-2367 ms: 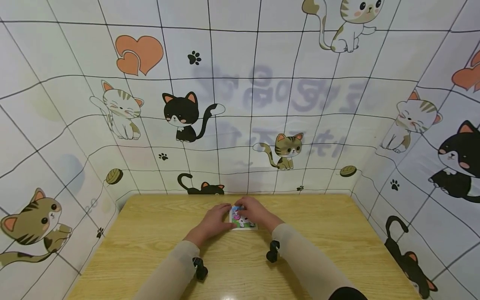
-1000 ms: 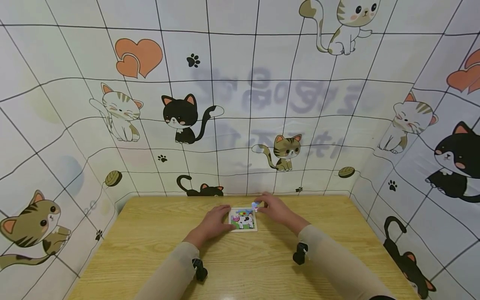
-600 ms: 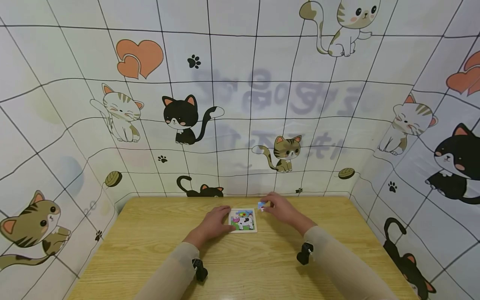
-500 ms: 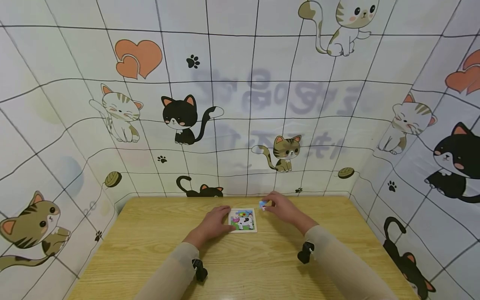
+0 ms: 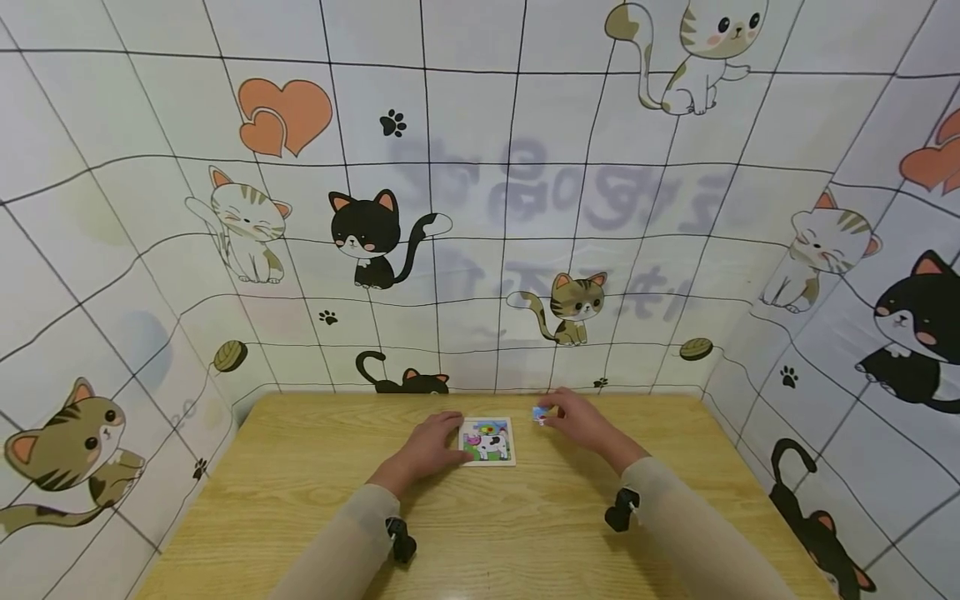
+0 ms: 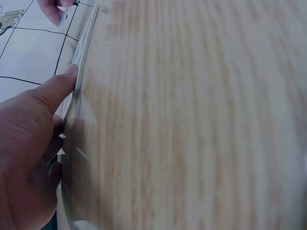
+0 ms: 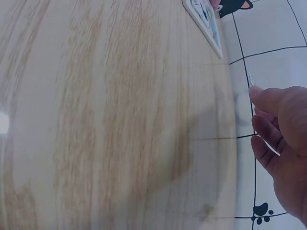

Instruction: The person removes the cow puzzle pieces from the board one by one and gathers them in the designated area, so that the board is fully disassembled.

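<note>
A small square jigsaw puzzle [image 5: 491, 451] showing a black-and-white cow lies in a pale frame on the table. My left hand [image 5: 427, 450] grips the frame by its left side, thumb near the front corner and fingers by the back one. In the left wrist view the thumb [image 6: 60, 88] lies against the frame's edge [image 6: 85, 57]. To the right of the puzzle, my right hand [image 5: 583, 422] pinches a small blue puzzle piece [image 5: 539, 413] between thumb and fingertips. The right wrist view shows this piece [image 7: 251, 79] nearly edge-on.
The wooden table [image 5: 480, 533] ends at a back wall of white cloth [image 5: 465, 317] printed with cats and grid lines. Similar cloth closes both sides. A black wrist camera [image 5: 401, 540] sits on the left sleeve and another camera [image 5: 622, 509] on the right.
My right hand has moved from over the puzzle out to the right, carrying the blue piece away from the frame's top right corner. The left hand has stayed on the frame.
</note>
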A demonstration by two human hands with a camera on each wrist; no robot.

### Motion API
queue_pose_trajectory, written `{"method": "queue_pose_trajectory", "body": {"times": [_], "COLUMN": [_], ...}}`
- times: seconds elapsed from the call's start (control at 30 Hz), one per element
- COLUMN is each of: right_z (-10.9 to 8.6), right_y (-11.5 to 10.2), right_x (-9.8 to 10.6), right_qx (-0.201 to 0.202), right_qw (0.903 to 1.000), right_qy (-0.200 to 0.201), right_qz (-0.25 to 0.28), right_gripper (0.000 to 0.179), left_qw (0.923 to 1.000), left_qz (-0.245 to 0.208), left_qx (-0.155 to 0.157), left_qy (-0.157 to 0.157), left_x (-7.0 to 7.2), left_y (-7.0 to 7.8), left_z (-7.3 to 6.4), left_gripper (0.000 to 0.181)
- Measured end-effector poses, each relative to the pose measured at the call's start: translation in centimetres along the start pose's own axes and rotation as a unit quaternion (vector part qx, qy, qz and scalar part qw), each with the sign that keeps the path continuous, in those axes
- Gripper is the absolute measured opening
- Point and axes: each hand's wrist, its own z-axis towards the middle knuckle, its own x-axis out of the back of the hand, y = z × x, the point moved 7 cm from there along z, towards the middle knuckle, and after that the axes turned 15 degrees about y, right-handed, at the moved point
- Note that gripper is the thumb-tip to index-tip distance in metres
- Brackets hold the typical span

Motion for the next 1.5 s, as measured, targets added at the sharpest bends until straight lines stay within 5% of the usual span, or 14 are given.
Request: {"method": "queue_pose_trajectory", "body": {"times": [0.77, 1.5], "right_z": [0.2, -0.4], "right_y": [2.6, 4.1], "right_x": [-0.9, -2.0], "right_qx": [-0.001, -0.053], "right_qw": [0.9999, 0.9984], "right_qy": [0.005, -0.016], "right_qz": [-0.012, 0.009], "right_gripper": [0.029, 0.024], "left_qw": [1.0, 1.0], "left_qz": [0.004, 0.001], "left_qx": [0.001, 0.004], "left_qy": [-0.006, -0.006], "left_x": [0.3, 0.0], "left_y": [0.6, 0.2], "left_z": [0.0, 0.0], "left_gripper": [0.08, 0.082]}}
